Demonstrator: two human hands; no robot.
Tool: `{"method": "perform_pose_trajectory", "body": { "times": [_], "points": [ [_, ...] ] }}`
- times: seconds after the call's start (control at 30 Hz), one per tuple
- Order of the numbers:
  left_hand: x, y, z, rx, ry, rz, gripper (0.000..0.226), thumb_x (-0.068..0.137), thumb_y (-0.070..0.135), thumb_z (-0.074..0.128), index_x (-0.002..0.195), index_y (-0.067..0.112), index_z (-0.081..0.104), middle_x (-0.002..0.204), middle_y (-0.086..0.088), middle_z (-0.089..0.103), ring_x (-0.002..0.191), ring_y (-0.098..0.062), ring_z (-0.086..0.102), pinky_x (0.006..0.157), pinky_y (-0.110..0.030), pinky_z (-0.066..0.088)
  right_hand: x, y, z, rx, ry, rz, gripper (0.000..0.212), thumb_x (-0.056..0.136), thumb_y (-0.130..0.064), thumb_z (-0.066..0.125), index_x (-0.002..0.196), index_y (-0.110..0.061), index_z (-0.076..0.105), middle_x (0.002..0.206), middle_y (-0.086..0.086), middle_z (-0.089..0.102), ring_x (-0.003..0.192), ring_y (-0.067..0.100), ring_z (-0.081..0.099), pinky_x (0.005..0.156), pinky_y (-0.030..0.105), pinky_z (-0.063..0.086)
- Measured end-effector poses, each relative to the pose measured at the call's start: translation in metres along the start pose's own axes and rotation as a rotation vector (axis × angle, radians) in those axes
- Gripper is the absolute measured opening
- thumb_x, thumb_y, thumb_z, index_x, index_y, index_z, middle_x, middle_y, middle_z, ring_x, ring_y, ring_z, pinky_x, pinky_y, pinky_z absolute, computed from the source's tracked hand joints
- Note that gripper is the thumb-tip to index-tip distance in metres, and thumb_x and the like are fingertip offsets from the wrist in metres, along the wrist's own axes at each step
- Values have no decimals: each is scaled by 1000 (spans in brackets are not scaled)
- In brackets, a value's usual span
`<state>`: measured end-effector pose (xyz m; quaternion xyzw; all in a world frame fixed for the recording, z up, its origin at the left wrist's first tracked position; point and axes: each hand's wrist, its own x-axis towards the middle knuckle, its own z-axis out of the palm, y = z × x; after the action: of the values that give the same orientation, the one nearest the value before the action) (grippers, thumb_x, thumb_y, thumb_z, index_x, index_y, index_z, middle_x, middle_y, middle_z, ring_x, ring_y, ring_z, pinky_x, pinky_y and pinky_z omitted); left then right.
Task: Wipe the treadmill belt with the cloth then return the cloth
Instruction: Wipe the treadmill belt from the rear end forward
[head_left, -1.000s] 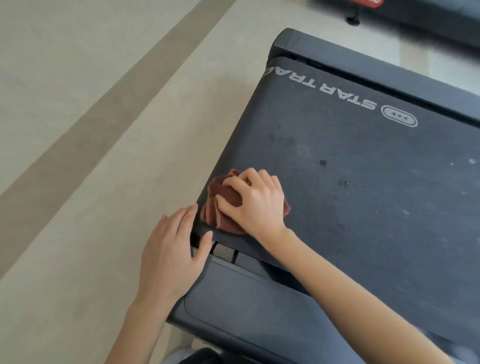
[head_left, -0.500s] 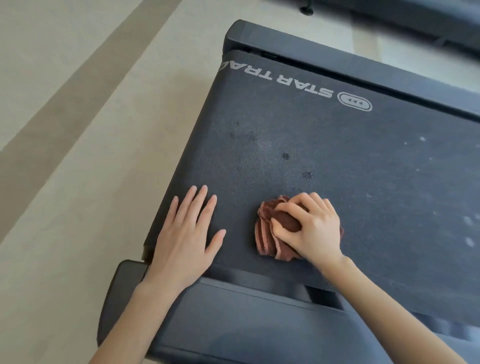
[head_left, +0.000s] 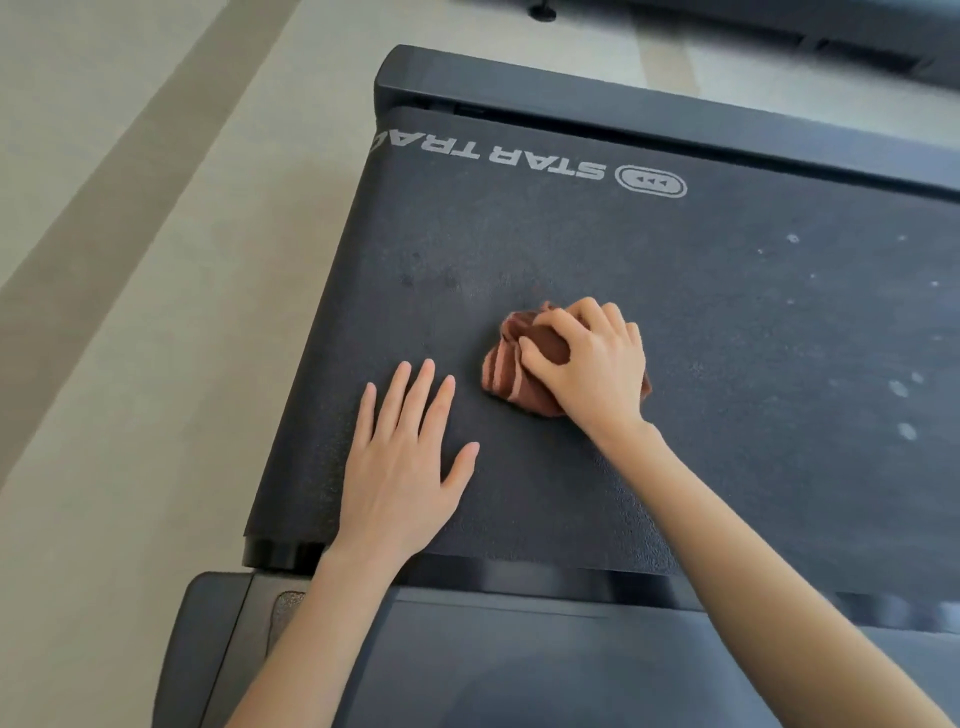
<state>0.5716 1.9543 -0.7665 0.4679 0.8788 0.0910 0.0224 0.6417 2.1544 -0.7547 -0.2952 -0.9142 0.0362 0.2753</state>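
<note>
Head camera, the only view: the likeliest fault is an uneven clean, since the brown cloth is bunched into a small wad and covers little of the treadmill belt at each pass. The pale spots far to the right lie well apart from it and could be missed. The belt might also creep under a hard push and carry the cloth off its line; the left hand looks placed to guard against that. The right hand sits on top of the cloth near the belt's middle, fingers curled over and gripping it, forearm running back toward the lower right. The left hand lies flat on the belt just beside the cloth, fingers straight and slightly spread, holding nothing. Returning the cloth is not yet begun.
</note>
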Motion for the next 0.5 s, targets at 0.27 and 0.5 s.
{"method": "perform_pose_trajectory", "body": {
  "times": [0.27,0.5],
  "points": [
    [-1,-1,2,-7,23,6,66,91,50,28,144,11,39,153,-10,31,143,-27,22,115,-50,17,-103,29,-61,-15,39,-47,23,80,-42,63,79,-21,72,81,-1,62,71,26,55,62,36,39],
    [1,-3,4,9,8,7,67,91,51,28,144,12,40,152,-10,31,142,-28,23,115,-50,18,-11,45,-11,-83,117,37,26,79,-46,59,75,-22,69,74,1,59,68,26,55,59,32,39]
  ]
}}
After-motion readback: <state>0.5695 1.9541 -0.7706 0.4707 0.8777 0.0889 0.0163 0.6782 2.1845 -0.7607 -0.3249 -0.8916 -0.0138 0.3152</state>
